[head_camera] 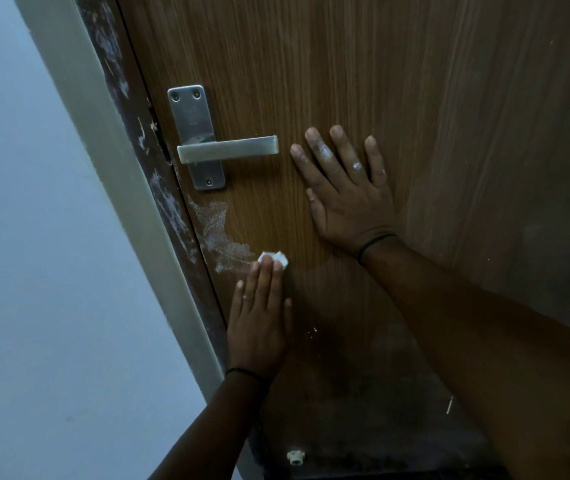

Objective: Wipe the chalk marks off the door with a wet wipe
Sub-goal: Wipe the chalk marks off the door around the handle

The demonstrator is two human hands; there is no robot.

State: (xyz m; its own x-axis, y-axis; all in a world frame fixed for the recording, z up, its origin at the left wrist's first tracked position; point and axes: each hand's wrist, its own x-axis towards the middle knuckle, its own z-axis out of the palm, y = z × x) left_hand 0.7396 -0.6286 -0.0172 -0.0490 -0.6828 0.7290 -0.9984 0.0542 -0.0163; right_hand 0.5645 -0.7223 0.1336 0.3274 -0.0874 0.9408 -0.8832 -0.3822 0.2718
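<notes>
My left hand [259,320] pressing a wadded wet wipe [274,258] flat-fingered against the door [415,81], at the chalk marks [219,233] below the handle [228,149], my right hand [345,192] splayed open, empty, flat on the door to the right.

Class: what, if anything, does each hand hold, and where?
Left hand presses a crumpled white wet wipe under its fingertips; right hand lies flat, empty.

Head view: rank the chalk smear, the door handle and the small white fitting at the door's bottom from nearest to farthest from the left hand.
From the left hand, which presses the wipe flat on the door:
1. Chalk smear, just above and left of its fingers.
2. White fitting, below, beside the forearm.
3. Door handle, higher up, past the smear.
The fitting and handle are fairly close to call.
</notes>
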